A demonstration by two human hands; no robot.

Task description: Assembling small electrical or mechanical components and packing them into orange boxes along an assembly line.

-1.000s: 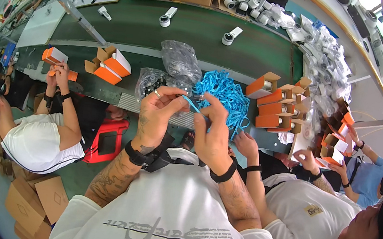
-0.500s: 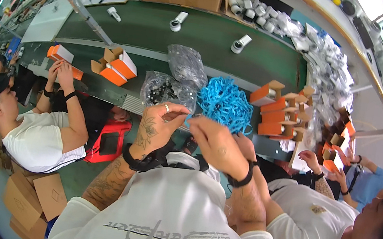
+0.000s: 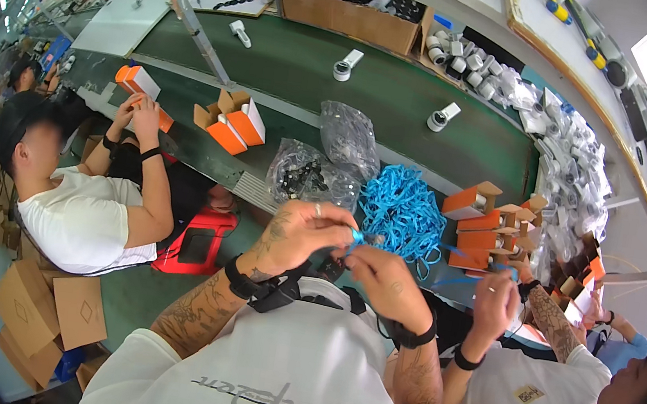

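A small piece of blue strap point(image 3: 356, 238) is pinched between the fingertips of my left hand point(image 3: 296, 235), which wears a ring. My right hand point(image 3: 393, 284) is closed at the same piece from the right, thumb and forefinger together. The fingers partly hide it. Just beyond my hands lies a tangled pile of blue straps point(image 3: 402, 213). Left of the pile, an opened clear plastic bag point(image 3: 303, 173) holds small black parts. Behind that bag sits another clear plastic bag point(image 3: 347, 135).
Orange-and-white boxes point(image 3: 231, 124) stand at the left, and more orange boxes point(image 3: 477, 238) at the right. White devices point(image 3: 347, 66) lie on the green conveyor belt point(image 3: 278, 55). Co-workers sit on both sides; the right one's hand point(image 3: 495, 305) is raised near a blue strap. A red stool point(image 3: 198, 242) stands left.
The view has shifted, so the table things appear further right and lower. My hands stay together at the blue strap. The right co-worker's hand has risen from the pile with a blue strap.
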